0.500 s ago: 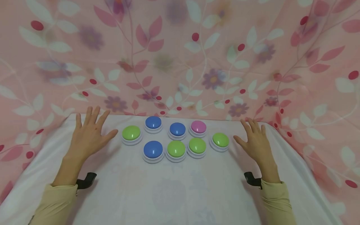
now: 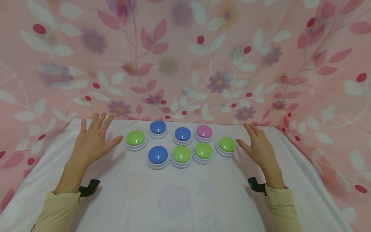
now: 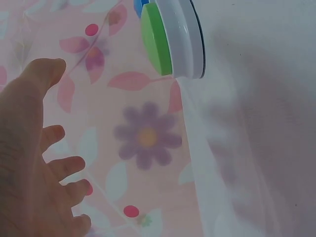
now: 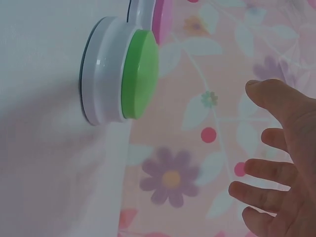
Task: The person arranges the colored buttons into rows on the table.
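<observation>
My left hand [image 2: 92,145] hovers over the left part of the table, fingers spread and holding nothing. Its thumb points at the leftmost green push button [image 2: 135,138], with a gap between them. On the other side my right hand [image 2: 262,151] is held up the same way, empty, its thumb tip close to the rightmost green button [image 2: 227,145]. Between the hands sit blue buttons [image 2: 157,155], further green buttons [image 2: 181,154] and one pink button [image 2: 204,131], all on round white bases. The right wrist view shows the nearby green button [image 4: 140,74] apart from the thumb.
A white cloth [image 2: 139,199] with faint printed marks covers the table. Behind and along both sides hangs a pink curtain [image 2: 179,80] with leaves and flowers. Black wrist mounts [image 2: 90,188] stick out inward from both sleeves.
My right hand has shifted a little to the left, nearer the rightmost green button. The left hand has moved very slightly right. The buttons stand as before.
</observation>
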`<state>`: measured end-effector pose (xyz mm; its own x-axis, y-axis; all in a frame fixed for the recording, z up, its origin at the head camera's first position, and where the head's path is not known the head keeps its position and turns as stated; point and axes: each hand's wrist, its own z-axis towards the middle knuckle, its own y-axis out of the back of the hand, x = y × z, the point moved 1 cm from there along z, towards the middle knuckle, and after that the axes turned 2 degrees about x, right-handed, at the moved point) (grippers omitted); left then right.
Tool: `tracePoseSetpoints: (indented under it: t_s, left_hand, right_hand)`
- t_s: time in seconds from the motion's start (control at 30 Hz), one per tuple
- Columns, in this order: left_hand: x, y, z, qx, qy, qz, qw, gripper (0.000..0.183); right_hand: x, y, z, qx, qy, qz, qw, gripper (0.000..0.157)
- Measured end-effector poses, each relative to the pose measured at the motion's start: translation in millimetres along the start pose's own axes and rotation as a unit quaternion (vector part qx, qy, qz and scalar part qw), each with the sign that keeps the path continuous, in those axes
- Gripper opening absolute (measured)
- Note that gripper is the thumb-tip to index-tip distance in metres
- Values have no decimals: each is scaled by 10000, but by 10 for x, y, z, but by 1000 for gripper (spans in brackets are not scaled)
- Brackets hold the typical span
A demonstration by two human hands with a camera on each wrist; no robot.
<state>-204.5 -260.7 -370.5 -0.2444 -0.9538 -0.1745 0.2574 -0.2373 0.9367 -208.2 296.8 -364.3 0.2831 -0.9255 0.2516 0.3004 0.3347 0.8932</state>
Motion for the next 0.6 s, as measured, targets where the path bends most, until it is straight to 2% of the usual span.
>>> tracePoseSetpoints:
  t_s: [0.27, 0.4, 0.6]
  left_hand:
    - [-2, -22, -11, -15, -74, -94, 9999, 87]
    - [18, -39, -26, 55, -116, -226, 9997, 90]
    - [16, -59, -19, 123, -244, -451, 9986, 92]
  right_hand:
    - [100, -52, 23, 38, 137, 129, 9998, 69]
    - [160, -85, 24, 186, 170, 242, 9994, 68]
    - [217, -110, 30, 184, 262, 317, 9990, 67]
